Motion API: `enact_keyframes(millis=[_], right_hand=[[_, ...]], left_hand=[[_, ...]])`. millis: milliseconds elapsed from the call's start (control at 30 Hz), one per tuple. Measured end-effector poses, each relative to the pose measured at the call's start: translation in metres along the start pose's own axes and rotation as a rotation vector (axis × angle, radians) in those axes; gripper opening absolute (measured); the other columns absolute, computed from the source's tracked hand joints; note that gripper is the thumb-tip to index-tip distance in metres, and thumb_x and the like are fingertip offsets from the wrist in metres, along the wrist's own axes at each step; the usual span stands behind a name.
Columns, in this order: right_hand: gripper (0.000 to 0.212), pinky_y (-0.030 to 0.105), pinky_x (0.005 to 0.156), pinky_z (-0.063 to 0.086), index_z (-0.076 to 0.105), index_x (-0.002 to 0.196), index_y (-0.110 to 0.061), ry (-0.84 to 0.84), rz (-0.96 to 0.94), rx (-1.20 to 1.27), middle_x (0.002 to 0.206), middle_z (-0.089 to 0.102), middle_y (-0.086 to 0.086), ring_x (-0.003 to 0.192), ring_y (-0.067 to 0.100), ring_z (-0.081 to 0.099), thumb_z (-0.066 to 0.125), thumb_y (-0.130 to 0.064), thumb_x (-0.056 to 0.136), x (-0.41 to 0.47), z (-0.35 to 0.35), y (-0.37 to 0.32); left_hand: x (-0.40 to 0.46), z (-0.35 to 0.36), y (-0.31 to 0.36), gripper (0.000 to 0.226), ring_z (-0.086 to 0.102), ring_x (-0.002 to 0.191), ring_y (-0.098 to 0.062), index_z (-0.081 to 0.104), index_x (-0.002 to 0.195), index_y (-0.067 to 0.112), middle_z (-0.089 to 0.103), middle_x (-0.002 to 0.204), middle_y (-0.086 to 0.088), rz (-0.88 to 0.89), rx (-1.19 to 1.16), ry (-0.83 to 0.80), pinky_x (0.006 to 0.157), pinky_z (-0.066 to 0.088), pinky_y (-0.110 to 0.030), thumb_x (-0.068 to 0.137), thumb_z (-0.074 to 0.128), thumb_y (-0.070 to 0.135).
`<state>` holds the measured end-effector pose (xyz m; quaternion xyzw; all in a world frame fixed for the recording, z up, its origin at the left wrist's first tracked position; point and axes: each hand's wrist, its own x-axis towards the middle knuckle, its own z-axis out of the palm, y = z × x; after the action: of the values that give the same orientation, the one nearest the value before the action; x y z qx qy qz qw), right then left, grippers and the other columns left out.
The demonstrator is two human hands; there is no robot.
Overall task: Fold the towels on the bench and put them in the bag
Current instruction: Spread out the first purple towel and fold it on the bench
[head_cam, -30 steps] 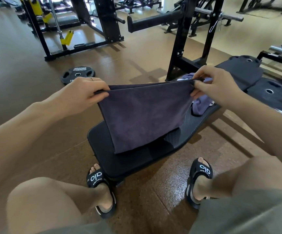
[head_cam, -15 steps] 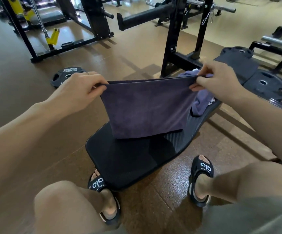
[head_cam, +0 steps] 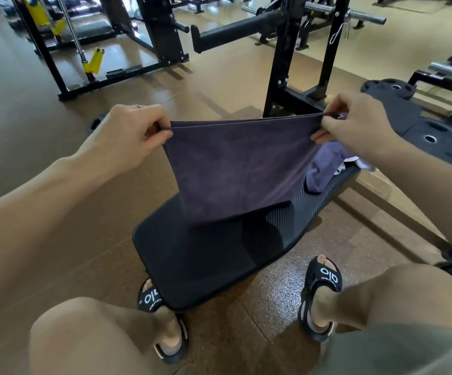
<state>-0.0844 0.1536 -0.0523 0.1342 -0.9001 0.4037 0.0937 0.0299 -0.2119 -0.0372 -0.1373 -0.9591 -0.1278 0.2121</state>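
The fingers [head_cam: 162, 129] of the left hand [head_cam: 130, 139] pinch one top corner of a dark purple-grey terry towel [head_cam: 235, 169]; the right hand [head_cam: 360, 131] pinches the other. The towel hangs doubled, two edges showing along its taut top, lower hem just above the black padded counter [head_cam: 192, 266]. A crumpled lilac towel [head_cam: 325, 169] lies further along the counter, unfolded. No bag is in view. By my judgement the task is early: one fold made, more folding and all bagging left.
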Motion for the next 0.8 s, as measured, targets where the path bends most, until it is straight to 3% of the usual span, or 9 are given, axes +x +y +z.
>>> enact_keyframes(millis=[133,233,333,433,500,567,700,800], right_hand=[[0.005,0.007,0.055,0.05,0.057,0.096,0.008,-0.071,-0.007,-0.01,0.08,0.07,0.017,0.058,-0.002,0.07,0.053,0.008,0.092,0.002,-0.004,-0.001],[0.008,0.007,0.055,0.049,0.055,0.096,-0.002,-0.018,-0.051,0.038,0.074,0.065,0.01,0.057,-0.008,0.067,0.055,0.007,0.094,0.006,-0.012,-0.011],[0.011,0.028,0.057,0.06,0.052,0.096,-0.004,0.023,-0.058,0.135,0.075,0.068,0.022,0.057,0.01,0.073,0.054,0.007,0.094,0.01,-0.014,-0.012],[0.009,0.044,0.061,0.062,0.053,0.093,-0.002,-0.044,-0.008,0.111,0.072,0.067,0.023,0.055,0.019,0.073,0.055,0.007,0.095,0.007,-0.004,-0.006],[0.012,0.049,0.059,0.061,0.051,0.09,-0.004,-0.037,0.014,0.118,0.068,0.063,0.021,0.055,0.023,0.073,0.056,0.006,0.095,0.007,-0.001,-0.003],[0.012,0.047,0.058,0.061,0.051,0.09,-0.004,-0.06,0.016,0.115,0.072,0.064,0.025,0.055,0.024,0.073,0.056,0.006,0.095,0.008,-0.002,-0.003],[0.017,0.024,0.051,0.058,0.051,0.088,-0.005,-0.087,-0.012,0.147,0.075,0.063,0.027,0.058,0.014,0.074,0.055,0.011,0.094,0.026,-0.008,-0.015],[0.024,0.025,0.054,0.06,0.047,0.083,-0.007,-0.059,-0.002,0.244,0.07,0.061,0.022,0.064,0.019,0.074,0.055,0.012,0.094,0.038,-0.01,-0.023]], left_hand=[[0.001,0.0,0.005,0.006,0.067,0.078,-0.025,0.066,0.093,0.01,0.07,0.087,-0.007,-0.048,-0.028,0.024,0.077,0.058,-0.044,0.091,0.072,0.01],[0.004,-0.004,0.006,0.007,0.07,0.08,-0.021,0.066,0.09,0.009,0.074,0.095,-0.007,-0.096,-0.059,0.104,0.08,0.059,-0.039,0.09,0.072,0.006],[0.004,-0.003,0.004,0.011,0.068,0.08,0.001,0.064,0.088,0.014,0.072,0.094,0.007,-0.166,-0.112,0.151,0.081,0.056,-0.019,0.09,0.071,0.006],[-0.001,0.007,0.0,0.015,0.07,0.083,-0.011,0.059,0.091,0.014,0.071,0.092,0.001,-0.167,-0.083,0.078,0.083,0.059,-0.036,0.09,0.071,0.005],[-0.003,0.008,0.0,0.019,0.07,0.086,-0.012,0.055,0.101,0.016,0.071,0.097,-0.001,-0.209,-0.129,0.058,0.085,0.057,-0.029,0.093,0.068,0.006],[-0.001,0.005,0.0,0.024,0.071,0.089,-0.011,0.06,0.114,0.017,0.073,0.1,0.001,-0.185,-0.131,0.038,0.089,0.054,-0.025,0.094,0.067,0.006],[0.014,-0.007,-0.003,0.024,0.072,0.091,-0.015,0.075,0.109,0.016,0.074,0.097,0.002,-0.157,-0.06,0.054,0.091,0.053,-0.029,0.093,0.065,0.003],[0.023,-0.012,-0.005,0.023,0.068,0.091,-0.01,0.076,0.111,0.014,0.073,0.099,0.004,-0.192,-0.088,0.121,0.092,0.05,-0.021,0.094,0.064,0.003]])
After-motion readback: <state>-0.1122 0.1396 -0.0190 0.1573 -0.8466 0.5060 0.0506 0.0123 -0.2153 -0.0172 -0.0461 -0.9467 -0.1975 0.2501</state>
